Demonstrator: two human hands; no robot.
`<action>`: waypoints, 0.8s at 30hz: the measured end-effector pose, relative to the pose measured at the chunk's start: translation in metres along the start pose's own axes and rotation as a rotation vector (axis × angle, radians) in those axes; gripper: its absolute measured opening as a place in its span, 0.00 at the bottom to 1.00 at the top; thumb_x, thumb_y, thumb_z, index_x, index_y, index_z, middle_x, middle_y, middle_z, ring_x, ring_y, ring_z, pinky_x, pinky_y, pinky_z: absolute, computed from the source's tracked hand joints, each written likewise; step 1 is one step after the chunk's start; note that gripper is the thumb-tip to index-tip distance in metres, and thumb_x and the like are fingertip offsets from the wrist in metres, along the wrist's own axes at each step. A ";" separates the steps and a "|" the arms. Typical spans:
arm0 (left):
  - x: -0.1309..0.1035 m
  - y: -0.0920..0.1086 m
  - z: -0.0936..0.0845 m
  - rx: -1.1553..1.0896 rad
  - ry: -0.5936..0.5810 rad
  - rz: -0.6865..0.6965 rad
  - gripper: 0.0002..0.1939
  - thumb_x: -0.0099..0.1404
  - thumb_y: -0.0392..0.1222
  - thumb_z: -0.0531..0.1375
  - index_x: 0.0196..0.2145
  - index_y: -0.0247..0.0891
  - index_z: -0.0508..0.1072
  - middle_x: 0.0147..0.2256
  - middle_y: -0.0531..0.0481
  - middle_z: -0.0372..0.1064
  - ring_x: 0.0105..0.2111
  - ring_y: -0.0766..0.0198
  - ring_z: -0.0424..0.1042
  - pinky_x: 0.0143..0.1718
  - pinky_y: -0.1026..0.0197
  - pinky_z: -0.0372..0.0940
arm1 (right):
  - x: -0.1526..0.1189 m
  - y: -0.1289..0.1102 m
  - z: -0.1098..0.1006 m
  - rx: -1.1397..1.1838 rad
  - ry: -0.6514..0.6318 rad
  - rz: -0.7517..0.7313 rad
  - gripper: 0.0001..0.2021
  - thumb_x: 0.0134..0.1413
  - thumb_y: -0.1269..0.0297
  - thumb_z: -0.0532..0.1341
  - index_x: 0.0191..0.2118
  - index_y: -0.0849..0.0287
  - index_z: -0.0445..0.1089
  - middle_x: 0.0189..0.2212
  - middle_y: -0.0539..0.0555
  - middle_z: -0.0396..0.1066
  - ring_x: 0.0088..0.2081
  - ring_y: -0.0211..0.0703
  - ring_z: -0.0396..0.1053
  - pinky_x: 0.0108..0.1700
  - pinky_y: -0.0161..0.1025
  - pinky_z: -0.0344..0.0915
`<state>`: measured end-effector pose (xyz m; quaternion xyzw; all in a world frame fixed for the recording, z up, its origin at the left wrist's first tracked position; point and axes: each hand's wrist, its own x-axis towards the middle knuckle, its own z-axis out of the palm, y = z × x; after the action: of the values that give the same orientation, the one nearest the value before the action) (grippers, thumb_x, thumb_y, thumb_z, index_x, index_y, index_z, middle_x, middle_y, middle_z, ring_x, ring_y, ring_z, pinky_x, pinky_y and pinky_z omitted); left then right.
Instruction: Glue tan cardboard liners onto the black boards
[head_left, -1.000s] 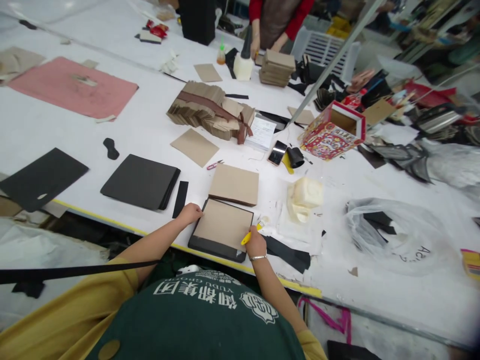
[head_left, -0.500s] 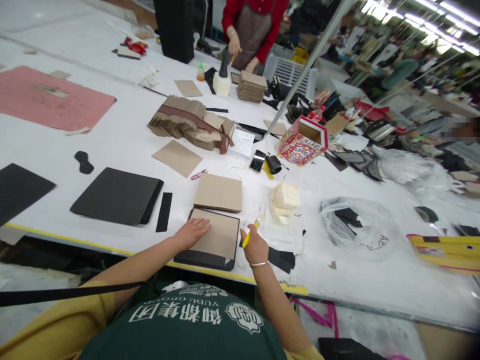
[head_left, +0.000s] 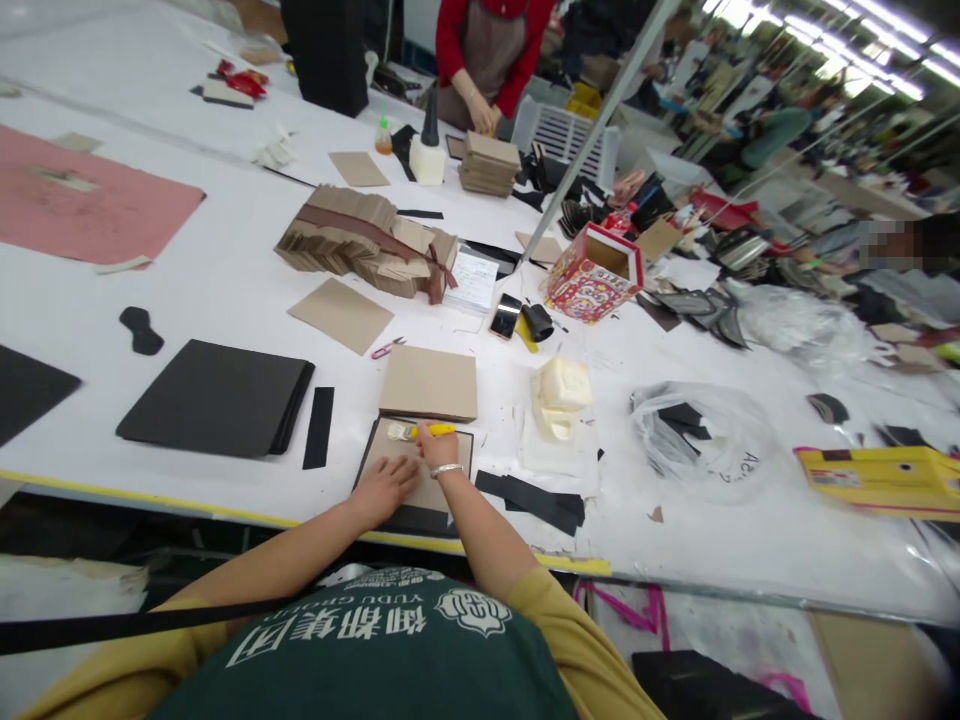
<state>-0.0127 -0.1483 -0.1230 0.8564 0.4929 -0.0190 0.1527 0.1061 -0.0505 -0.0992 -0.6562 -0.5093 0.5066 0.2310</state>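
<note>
My right hand [head_left: 435, 448] grips a brush [head_left: 433, 430] with a yellow handle and pale bristles. Its bristle end is at the upper part of a beige board [head_left: 429, 490], which lies on a black sheet [head_left: 416, 520] near the table's front edge. Flat on that board rests my left hand [head_left: 386, 490], fingers spread. Directly behind is a stack of beige boards [head_left: 429, 382]. A cut-open white container [head_left: 561, 395] stands to the right, and black strips [head_left: 536, 500] lie beside my right wrist.
A stack of black sheets [head_left: 217, 398] and a single black strip [head_left: 319, 428] lie left. Farther back are bundled boards [head_left: 367, 240], a phone [head_left: 505, 316], a red box [head_left: 595, 272] and a slanting pole [head_left: 592, 140]. A plastic bag [head_left: 705, 435] lies right. A co-worker [head_left: 491, 60] stands opposite.
My right hand has moved left with the brush, from beside the board to over its upper part. My left hand stays on the board. The co-worker's hands have come together.
</note>
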 end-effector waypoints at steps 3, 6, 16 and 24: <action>0.000 0.002 -0.002 -0.009 -0.007 -0.016 0.20 0.64 0.39 0.48 0.54 0.45 0.62 0.58 0.49 0.54 0.57 0.52 0.51 0.53 0.46 0.48 | -0.003 0.020 -0.043 -0.030 0.074 0.030 0.09 0.52 0.59 0.55 0.30 0.59 0.67 0.17 0.47 0.65 0.17 0.32 0.64 0.19 0.27 0.61; 0.000 0.002 -0.003 -0.004 -0.009 -0.016 0.19 0.64 0.39 0.49 0.53 0.46 0.63 0.57 0.50 0.55 0.57 0.52 0.52 0.53 0.47 0.48 | -0.012 0.034 -0.087 -0.017 0.146 0.058 0.09 0.51 0.59 0.55 0.30 0.60 0.67 0.16 0.47 0.64 0.16 0.32 0.63 0.19 0.27 0.61; -0.003 0.003 0.004 0.014 0.045 -0.008 0.19 0.62 0.41 0.52 0.51 0.47 0.65 0.55 0.49 0.59 0.52 0.51 0.57 0.50 0.49 0.50 | -0.057 0.064 -0.176 -0.057 0.289 -0.066 0.13 0.55 0.57 0.51 0.40 0.58 0.67 0.21 0.48 0.68 0.18 0.33 0.66 0.23 0.29 0.64; -0.004 0.010 0.004 0.042 0.027 -0.023 0.19 0.60 0.41 0.53 0.50 0.44 0.66 0.54 0.47 0.60 0.51 0.51 0.58 0.49 0.51 0.51 | -0.082 0.134 -0.165 -0.908 0.136 -0.506 0.11 0.56 0.67 0.52 0.45 0.60 0.66 0.36 0.58 0.70 0.41 0.44 0.65 0.43 0.39 0.61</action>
<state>-0.0057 -0.1575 -0.1239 0.8538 0.5043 -0.0195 0.1275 0.3152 -0.1392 -0.1107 -0.5780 -0.8042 0.1194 0.0708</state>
